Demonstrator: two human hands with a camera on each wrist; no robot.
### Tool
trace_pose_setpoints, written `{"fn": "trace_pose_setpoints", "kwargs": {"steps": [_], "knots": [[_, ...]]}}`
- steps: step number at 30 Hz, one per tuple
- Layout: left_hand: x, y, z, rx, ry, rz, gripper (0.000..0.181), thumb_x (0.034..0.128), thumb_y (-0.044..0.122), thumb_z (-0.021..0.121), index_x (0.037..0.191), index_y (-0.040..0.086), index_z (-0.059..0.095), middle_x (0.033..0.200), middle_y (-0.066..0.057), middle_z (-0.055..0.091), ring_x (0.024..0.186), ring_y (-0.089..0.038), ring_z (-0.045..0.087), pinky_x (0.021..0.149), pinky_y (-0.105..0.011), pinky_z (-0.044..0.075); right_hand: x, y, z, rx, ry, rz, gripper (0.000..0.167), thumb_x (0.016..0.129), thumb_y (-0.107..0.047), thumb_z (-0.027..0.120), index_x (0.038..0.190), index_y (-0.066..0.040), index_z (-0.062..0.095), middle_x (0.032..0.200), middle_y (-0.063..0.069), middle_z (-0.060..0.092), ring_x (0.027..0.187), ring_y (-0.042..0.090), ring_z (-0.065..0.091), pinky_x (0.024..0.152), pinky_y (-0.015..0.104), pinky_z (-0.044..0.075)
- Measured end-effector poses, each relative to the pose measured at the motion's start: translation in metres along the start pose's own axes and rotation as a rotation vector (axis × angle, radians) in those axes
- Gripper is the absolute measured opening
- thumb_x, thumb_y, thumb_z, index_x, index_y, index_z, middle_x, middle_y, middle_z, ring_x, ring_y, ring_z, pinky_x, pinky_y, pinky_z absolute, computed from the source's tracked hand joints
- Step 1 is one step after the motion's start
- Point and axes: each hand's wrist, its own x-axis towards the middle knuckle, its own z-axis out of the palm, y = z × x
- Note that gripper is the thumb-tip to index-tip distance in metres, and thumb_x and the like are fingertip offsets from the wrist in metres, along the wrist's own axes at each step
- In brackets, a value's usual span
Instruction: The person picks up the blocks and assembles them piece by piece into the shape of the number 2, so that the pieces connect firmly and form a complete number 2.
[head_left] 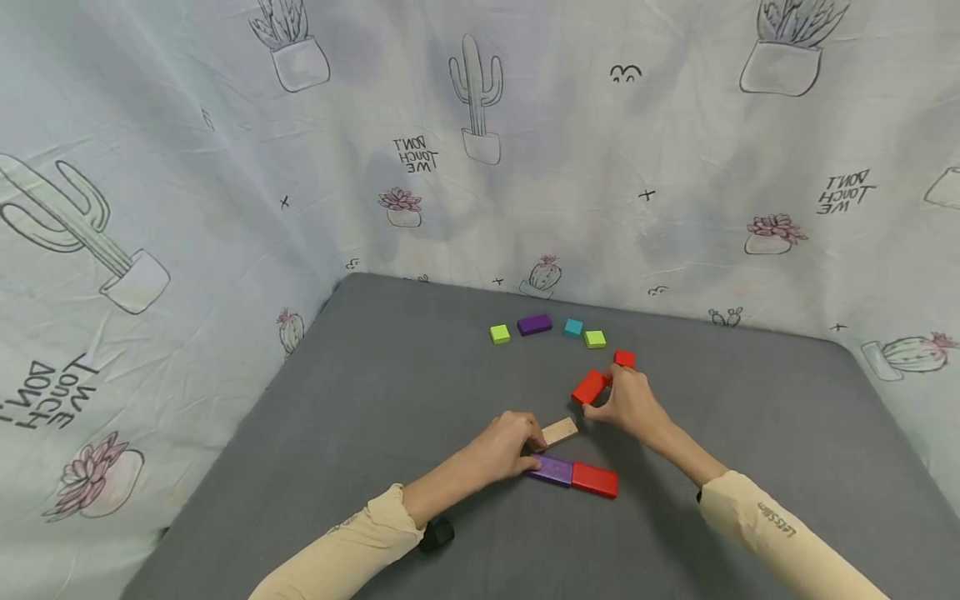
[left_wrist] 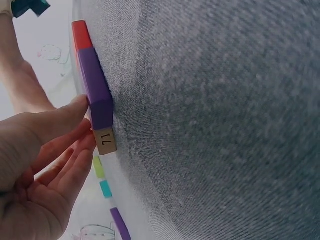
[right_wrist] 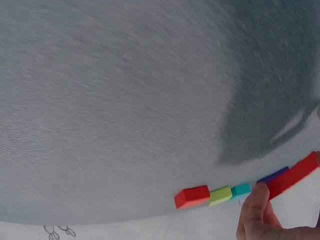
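— Seen as what sort of place?
— Hard to pin down as home, lab or office; looks like a screened-off tabletop corner.
— Judging from what?
— From a pale fabric backdrop, hung beyond the far and left edges of a grey, cloth-textured table, and printed with potted cacti and mirror-reversed lettering.

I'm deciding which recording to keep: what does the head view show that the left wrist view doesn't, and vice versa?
Only head: the leftmost green block and the lettering on the right sleeve.

Only left wrist: dark printed marks on the end of the wooden block.

Both: the left hand, the wooden block itself, the near purple block end to end with a red block, and the far purple block and teal block.
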Motion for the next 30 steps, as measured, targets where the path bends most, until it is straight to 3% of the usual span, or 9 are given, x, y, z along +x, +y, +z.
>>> {"fn": "trace_pose_setpoints", "kwargs": {"steps": [6,16,24,30], "knots": [[-0.003,0.003,0.003,0.004,0.017,-0.021,0.019,0.0752,0.011,0.082,0.093,0.008,0.075,0.094,0.001,0.067,0.087,-0.006,0.063,0.076,-0.015,0.049,-0.014,0.005,0.005,0.023,0.000,-0.103,0.044,0.066,-0.017,0.081,0.094,0.009,0.059,0.079,0.015,0.061,0.063,0.018,0.052,0.054,0.032,0.050],[-0.006,0.003,0.006,-0.004,-0.002,-0.043,0.018,0.0770,0.012,0.081,0.094,0.008,0.076,0.095,0.001,0.067,0.089,-0.006,0.062,0.077,-0.018,0.049,-0.016,0.018,0.009,0.049,-0.072,-0.128,0.047,0.065,-0.017,0.082,0.096,0.011,0.060,0.082,0.016,0.063,0.070,0.022,0.058,0.061,0.036,0.053],[-0.007,0.003,0.006,-0.012,-0.001,-0.034,0.019,0.0768,0.012,0.081,0.094,0.008,0.076,0.096,0.000,0.067,0.090,-0.007,0.062,0.079,-0.018,0.049,-0.016,0.020,0.014,0.027,-0.090,-0.202,0.047,0.064,-0.017,0.084,0.096,0.011,0.063,0.082,0.014,0.063,0.072,0.022,0.060,0.063,0.036,0.053],[-0.008,0.002,0.005,-0.016,-0.002,-0.034,0.019,0.0775,0.013,0.081,0.094,0.007,0.075,0.097,0.000,0.067,0.091,-0.009,0.062,0.080,-0.020,0.050,-0.014,0.022,0.010,0.016,-0.150,-0.248,0.051,0.068,-0.016,0.085,0.105,0.013,0.064,0.091,0.016,0.064,0.077,0.021,0.058,0.068,0.037,0.053]]}}
